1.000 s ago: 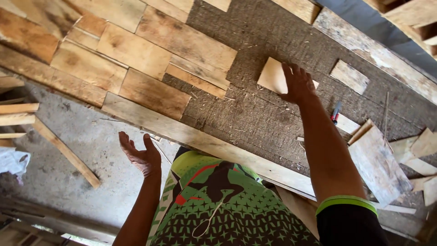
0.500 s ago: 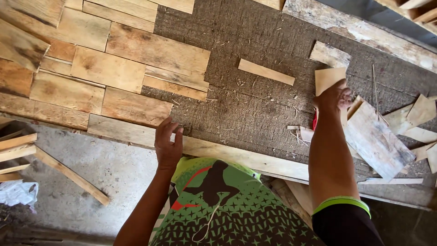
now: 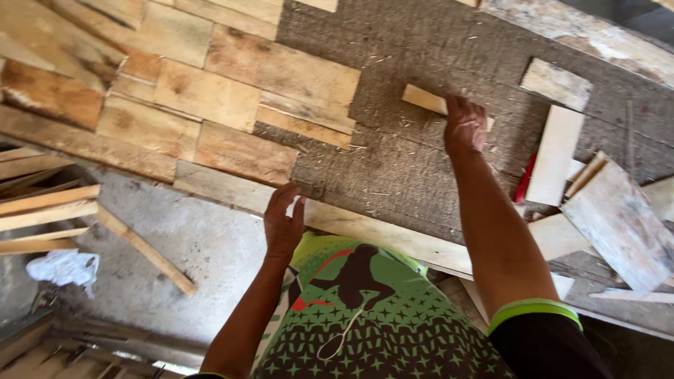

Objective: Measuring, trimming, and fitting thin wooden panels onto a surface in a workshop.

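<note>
Right hand [image 3: 465,126] presses one wood strip [image 3: 425,100]; left hand [image 3: 282,223] empty.

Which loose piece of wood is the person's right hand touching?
The narrow pale strip lying on the grey board, under the right hand. The other loose offcuts, like the whitish plank, lie apart, further right.

A single head-worn camera looks steeply down, close over the person's green patterned shirt [image 3: 379,309], onto the grey fibrous desk [image 3: 421,161], pale wooden planks [image 3: 210,98] toward 10 o'clock.
</note>
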